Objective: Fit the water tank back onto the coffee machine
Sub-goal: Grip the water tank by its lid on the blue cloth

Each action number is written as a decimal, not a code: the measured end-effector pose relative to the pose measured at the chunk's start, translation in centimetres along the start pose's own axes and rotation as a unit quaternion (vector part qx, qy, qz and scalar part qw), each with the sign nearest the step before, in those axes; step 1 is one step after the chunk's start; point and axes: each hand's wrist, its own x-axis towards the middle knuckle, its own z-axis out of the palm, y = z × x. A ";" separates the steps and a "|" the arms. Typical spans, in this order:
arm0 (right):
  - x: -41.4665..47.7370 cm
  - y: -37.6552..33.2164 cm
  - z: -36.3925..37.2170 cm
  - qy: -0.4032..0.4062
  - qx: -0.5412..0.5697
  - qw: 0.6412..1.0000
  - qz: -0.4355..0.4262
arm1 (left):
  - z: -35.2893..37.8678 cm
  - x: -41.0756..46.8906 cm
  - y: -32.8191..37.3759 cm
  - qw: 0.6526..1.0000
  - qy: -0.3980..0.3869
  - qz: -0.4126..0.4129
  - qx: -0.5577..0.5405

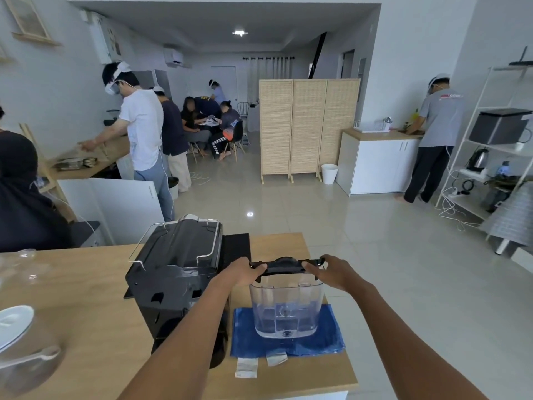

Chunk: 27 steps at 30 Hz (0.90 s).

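A clear plastic water tank (285, 308) with a black lid stands upright on a blue cloth (331, 339) at the right end of the wooden table (95, 327). My left hand (243, 272) grips the lid's left end and my right hand (334, 272) grips its right end. The black coffee machine (176, 281) stands just left of the tank, its back towards me, with a wire rail on top. The tank is apart from the machine.
A black flat panel (235, 251) lies behind the machine. Glass bowls and a white plate (14, 324) sit at the table's left. The table's right edge is close to the cloth. Several people work at counters further back in the room.
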 end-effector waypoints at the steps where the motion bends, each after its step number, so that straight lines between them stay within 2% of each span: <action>1: 0.0 0.1 0.2 0.006 0.014 1.000 -0.002 | 0.0 0.1 -0.1 1.000 0.004 0.008 -0.011; 7: -0.2 0.8 1.0 0.012 0.074 0.997 -0.013 | 0.6 0.1 -0.7 0.995 0.035 0.036 -0.087; 13: -0.3 1.5 1.4 0.007 0.115 0.993 -0.025 | 0.8 0.0 -1.5 0.991 0.064 0.047 -0.106; 21: 0.1 1.9 2.0 0.028 0.125 0.991 -0.042 | 0.9 0.1 -1.8 0.989 0.067 0.053 -0.119; 27: 0.0 2.1 2.2 0.031 0.189 0.980 -0.061 | 1.4 0.2 -2.2 0.978 0.061 0.060 -0.189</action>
